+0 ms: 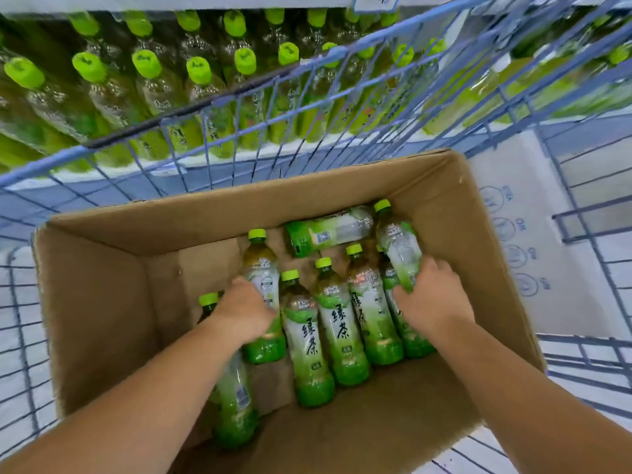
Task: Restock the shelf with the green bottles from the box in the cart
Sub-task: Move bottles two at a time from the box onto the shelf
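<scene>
Head view: my left hand [244, 311] wraps one green bottle [261, 268] mid-box [102, 302], and my right hand [432, 297] clasps a tilted bottle [398, 241] by the right wall. Full and slick, I judge, so hefty: grip mid-body. Loose bottles [338, 323] crowd between, and the cart [191, 111] wire fronts the stocked shelf [205, 1].

Store aisle, seen from above. Shelf [102, 181] front edge is pale w/ a grey-blue strip under it. Price tag [376, 0] at top centre, cut off by the frame, only a "4" legible. White carton panel [519, 234] at right w/ faint blue round handling icons. Pale surface [20, 336] lower left, can't tell if it's floor. Light bright & even, no hard shadows.
</scene>
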### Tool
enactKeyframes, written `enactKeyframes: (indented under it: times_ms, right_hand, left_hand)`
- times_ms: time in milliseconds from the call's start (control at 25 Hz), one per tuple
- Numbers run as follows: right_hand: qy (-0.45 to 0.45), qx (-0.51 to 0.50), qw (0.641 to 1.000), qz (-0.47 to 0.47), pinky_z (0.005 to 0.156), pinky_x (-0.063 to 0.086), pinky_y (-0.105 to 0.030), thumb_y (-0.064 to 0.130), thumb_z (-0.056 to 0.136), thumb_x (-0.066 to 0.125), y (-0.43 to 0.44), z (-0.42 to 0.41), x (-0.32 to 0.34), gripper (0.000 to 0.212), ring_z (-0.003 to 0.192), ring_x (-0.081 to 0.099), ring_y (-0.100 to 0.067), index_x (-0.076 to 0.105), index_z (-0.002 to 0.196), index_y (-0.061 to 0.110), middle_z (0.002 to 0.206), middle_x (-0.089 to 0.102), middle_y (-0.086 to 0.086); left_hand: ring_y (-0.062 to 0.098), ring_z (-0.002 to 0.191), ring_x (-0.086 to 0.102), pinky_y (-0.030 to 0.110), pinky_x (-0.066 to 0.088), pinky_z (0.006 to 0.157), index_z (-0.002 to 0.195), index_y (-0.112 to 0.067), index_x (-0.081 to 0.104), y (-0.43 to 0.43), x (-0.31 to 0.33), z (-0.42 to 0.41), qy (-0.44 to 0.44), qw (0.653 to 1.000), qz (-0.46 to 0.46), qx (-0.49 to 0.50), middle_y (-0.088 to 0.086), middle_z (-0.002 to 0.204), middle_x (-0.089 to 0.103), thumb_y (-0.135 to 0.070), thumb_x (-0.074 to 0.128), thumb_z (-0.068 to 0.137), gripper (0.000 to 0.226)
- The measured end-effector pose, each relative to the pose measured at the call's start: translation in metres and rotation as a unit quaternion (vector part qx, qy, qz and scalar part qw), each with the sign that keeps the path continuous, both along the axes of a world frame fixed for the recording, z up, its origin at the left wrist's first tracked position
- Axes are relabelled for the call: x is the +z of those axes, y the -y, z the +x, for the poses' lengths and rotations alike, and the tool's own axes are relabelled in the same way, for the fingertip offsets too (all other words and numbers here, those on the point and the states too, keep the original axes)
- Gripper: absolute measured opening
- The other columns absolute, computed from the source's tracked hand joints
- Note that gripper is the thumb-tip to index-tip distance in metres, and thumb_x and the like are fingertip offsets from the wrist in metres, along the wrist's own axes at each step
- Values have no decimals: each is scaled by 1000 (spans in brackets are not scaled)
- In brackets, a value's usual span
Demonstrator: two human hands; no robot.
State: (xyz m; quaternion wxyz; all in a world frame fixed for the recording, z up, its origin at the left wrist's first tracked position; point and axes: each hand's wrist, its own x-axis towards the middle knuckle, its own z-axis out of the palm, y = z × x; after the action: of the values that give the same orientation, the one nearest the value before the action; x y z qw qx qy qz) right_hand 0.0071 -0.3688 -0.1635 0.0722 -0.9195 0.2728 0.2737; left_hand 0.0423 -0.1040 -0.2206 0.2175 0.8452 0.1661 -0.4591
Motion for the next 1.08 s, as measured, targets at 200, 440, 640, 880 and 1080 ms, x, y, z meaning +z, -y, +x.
enactKeyframes:
  times_ms: [200, 440, 640, 880, 1080]
  right_hand:
    - [20, 15, 999, -34, 93, 45, -39, 41, 86, 70, 9, 14, -21, 55, 116, 53, -34, 47, 119, 3, 123, 55, -16]
    - [2, 83, 992, -92, 80, 49, -36, 47, 84, 72, 12, 26, -33, 60, 110, 61, -31, 43, 116, 5, 119, 60, -13]
    - [-14, 1, 999, -37, 64, 42, -31, 47, 77, 75, 15, 35, -30, 58, 87, 62, -27, 44, 107, 8, 94, 58, -6]
    - [25, -352, 884, 306, 84, 54, -45, 11, 78, 75, -5, -9, -30, 44, 94, 66, -30, 55, 118, 8, 105, 67, -10]
    - [17, -369, 840, 397, 102, 46, -57, 6, 90, 66, -20, -20, -21, 47, 115, 61, -38, 50, 134, 8, 124, 64, -17]
  left_hand:
    - [24, 80, 57, 28, 44, 66, 96, -7, 58, 6, -10, 14, -36, 998, 34, -24, 4, 85, 57, -34, 81, 80, 39]
    - [22, 71, 65, 24, 40, 50, 83, -12, 67, 9, -9, -1, 27, 998, 55, 33, 4, 80, 67, -39, 78, 70, 32]
    - [20, 61, 61, 27, 36, 46, 104, -4, 50, 9, -2, -8, 66, 992, 26, 107, 3, 73, 62, -45, 81, 67, 63]
    - [21, 71, 61, 29, 40, 54, 100, -8, 48, 7, 12, -22, 67, 974, -71, 206, 3, 80, 64, -45, 75, 52, 66]
    - [17, 51, 60, 22, 42, 49, 64, -16, 65, 0, 25, -32, 80, 959, -160, 219, -3, 55, 62, -24, 75, 61, 13]
